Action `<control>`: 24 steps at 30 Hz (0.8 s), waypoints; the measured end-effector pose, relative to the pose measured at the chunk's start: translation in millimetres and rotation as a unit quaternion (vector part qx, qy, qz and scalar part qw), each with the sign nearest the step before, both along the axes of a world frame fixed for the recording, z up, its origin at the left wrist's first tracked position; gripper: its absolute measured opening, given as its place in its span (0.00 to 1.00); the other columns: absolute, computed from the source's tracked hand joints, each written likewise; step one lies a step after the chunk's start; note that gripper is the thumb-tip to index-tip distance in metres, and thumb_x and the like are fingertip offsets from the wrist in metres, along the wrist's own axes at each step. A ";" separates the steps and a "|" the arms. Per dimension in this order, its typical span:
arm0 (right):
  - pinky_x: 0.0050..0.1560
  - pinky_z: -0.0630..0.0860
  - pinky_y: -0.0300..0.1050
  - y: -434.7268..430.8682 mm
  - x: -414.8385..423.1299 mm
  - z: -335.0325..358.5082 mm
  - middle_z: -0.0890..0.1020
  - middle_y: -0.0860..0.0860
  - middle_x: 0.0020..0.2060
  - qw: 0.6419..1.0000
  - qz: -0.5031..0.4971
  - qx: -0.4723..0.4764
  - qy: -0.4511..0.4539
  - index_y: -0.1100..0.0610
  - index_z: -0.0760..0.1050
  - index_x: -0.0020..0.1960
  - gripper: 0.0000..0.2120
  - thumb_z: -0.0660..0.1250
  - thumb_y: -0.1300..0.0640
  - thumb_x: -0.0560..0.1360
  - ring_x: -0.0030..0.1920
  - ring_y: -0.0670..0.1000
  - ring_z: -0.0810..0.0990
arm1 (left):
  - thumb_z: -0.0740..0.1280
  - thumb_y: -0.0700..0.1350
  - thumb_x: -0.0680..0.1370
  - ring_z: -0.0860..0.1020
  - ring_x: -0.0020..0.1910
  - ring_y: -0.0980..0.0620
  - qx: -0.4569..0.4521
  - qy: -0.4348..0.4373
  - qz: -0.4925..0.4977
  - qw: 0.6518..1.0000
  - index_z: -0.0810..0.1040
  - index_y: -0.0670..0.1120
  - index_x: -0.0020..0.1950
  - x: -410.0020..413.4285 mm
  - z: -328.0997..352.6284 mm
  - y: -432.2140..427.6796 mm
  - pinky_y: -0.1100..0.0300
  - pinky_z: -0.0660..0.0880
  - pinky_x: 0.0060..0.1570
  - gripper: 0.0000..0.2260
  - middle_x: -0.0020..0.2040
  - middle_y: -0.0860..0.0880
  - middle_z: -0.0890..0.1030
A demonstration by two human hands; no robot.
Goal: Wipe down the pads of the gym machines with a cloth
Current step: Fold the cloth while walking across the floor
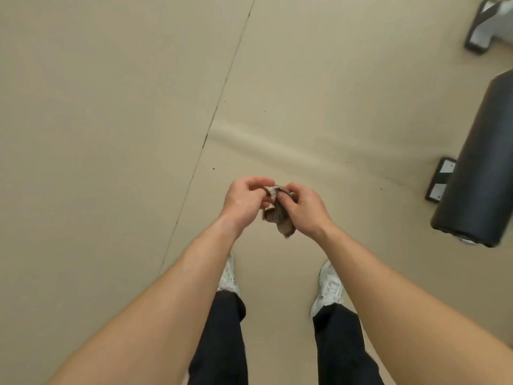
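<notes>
View: head camera looks straight down; the person stands, with both bare forearms reaching forward into the middle of the frame.
Cloth (277,220): small, brownish-grey and crumpled. It is held in the air between the two hands above the floor, and its lower end hangs loose below the wrists. It touches no pad.
Left hand (244,201): fingers are curled, and the fingertips and thumb pinch the upper left edge of the cloth. The back of the hand faces the camera.
Right hand (304,209): fingers are curled round the upper right part of the cloth and grip it. The knuckles are just beside those of the left hand.
Pad (483,162): long, black and upholstered, with a rounded near end. It lies at the right edge of the view, well apart from the cloth and hands, and its far end runs out of frame.
Bench foot (441,180): dark base with pale metal plates, on the floor at the left side of the pad and partly hidden under it.
Far frame foot (483,26): grey metal with dark trim, in the far right corner. The rest of that machine is out of view.
Floor (111,134): tan matting with a few small dark specks.
Seam (222,87): a thin dark line that runs diagonally from far centre to near left.
Crease (277,137): a shallow ridge in the matting, just beyond the hands.
Trousers (222,343): black, both legs visible between the forearms.
Shoes (329,287): white, one under each forearm. The left one is largely covered by the left arm.
</notes>
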State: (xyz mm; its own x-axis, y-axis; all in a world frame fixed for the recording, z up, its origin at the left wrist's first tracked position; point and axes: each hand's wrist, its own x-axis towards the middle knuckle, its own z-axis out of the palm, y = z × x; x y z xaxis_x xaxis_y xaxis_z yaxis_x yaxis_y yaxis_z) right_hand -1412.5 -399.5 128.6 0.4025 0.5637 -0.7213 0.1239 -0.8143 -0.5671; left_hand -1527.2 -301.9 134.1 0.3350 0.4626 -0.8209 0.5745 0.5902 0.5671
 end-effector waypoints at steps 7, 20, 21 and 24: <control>0.40 0.75 0.46 55.0 25.2 203.4 0.82 0.52 0.37 0.996 -0.015 0.046 0.080 0.51 0.78 0.43 0.07 0.74 0.60 0.74 0.36 0.50 0.79 | 0.74 0.49 0.75 0.77 0.37 0.57 0.257 -0.003 -0.195 0.946 0.81 0.50 0.44 8.0 211.3 85.2 0.65 0.72 0.39 0.04 0.36 0.56 0.79; 0.33 0.80 0.45 147.2 197.3 350.6 0.83 0.55 0.31 0.995 -0.047 0.085 0.011 0.56 0.80 0.46 0.03 0.70 0.56 0.78 0.31 0.57 0.83 | 0.69 0.52 0.77 0.78 0.39 0.52 0.321 -0.069 -0.181 0.927 0.79 0.48 0.40 178.9 412.9 237.4 0.61 0.76 0.45 0.10 0.37 0.53 0.79; 0.34 0.79 0.41 156.5 215.9 361.3 0.84 0.52 0.32 0.993 -0.066 0.101 0.004 0.56 0.81 0.45 0.04 0.70 0.57 0.78 0.33 0.55 0.83 | 0.69 0.52 0.78 0.76 0.37 0.54 0.330 -0.064 -0.172 0.926 0.79 0.48 0.40 193.9 422.6 248.4 0.66 0.73 0.39 0.10 0.36 0.53 0.77; 0.41 0.78 0.43 182.6 272.5 392.2 0.85 0.47 0.36 0.984 -0.113 0.141 -0.008 0.52 0.84 0.44 0.04 0.73 0.58 0.77 0.37 0.48 0.82 | 0.69 0.52 0.78 0.74 0.36 0.55 0.339 -0.049 -0.102 0.934 0.77 0.49 0.40 239.4 442.7 281.6 0.66 0.69 0.37 0.10 0.36 0.55 0.76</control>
